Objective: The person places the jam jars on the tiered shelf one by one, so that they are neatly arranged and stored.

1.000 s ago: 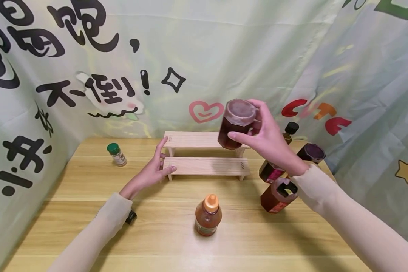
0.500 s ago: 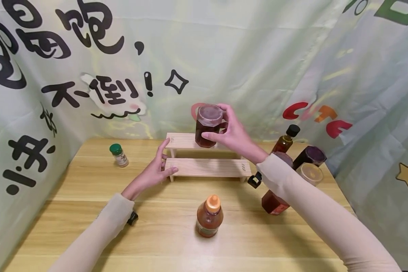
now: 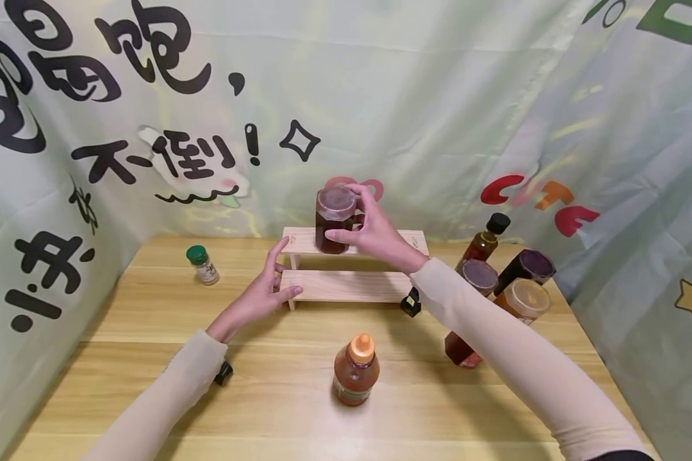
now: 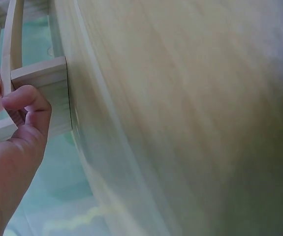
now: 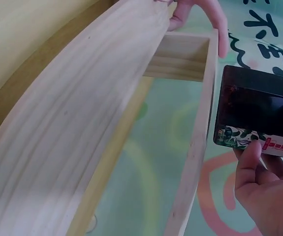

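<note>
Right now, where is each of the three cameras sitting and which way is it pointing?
Head: looks forward and down over the table; both sleeved arms show, right hand gripping the dark jar on the wooden step shelf.
Left wrist: beside the left hand, facing the shelf's end.
Right wrist: under the right hand, looking along the shelf at the jar.
All three share the shelf; head and right wrist share the jar.

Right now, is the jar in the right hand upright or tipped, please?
Upright: the dark jar stands lid-up on the wooden rack's upper step.
</note>
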Demonstrator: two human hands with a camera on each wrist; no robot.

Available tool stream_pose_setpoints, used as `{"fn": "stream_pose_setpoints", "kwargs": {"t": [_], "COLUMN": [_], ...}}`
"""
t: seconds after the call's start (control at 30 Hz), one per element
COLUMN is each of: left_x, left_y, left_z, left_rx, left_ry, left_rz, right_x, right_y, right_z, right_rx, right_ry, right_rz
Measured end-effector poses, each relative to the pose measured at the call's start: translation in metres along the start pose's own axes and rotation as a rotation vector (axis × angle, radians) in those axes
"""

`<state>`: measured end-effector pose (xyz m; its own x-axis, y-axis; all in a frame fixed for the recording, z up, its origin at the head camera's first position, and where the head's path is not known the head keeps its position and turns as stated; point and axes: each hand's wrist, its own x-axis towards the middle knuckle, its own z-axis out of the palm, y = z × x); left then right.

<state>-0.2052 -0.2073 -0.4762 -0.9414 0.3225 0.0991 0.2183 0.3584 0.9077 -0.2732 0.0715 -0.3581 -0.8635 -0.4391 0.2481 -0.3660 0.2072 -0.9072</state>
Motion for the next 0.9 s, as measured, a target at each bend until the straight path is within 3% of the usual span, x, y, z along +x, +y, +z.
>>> {"fn": "stream_pose_setpoints", "kwargs": {"t": [0.9], "left_x": [0.001], "left_y": [-0.002], "left_z": [0.000], "left_rx": [0.008], "left_ry": [0.002], "left_rz": [0.007], "right_x": [0.013], "right_y": [0.000], "right_z": [0.006], "right_rx": [-0.022], "right_ry": [-0.038], "right_rz": [0.006]}}
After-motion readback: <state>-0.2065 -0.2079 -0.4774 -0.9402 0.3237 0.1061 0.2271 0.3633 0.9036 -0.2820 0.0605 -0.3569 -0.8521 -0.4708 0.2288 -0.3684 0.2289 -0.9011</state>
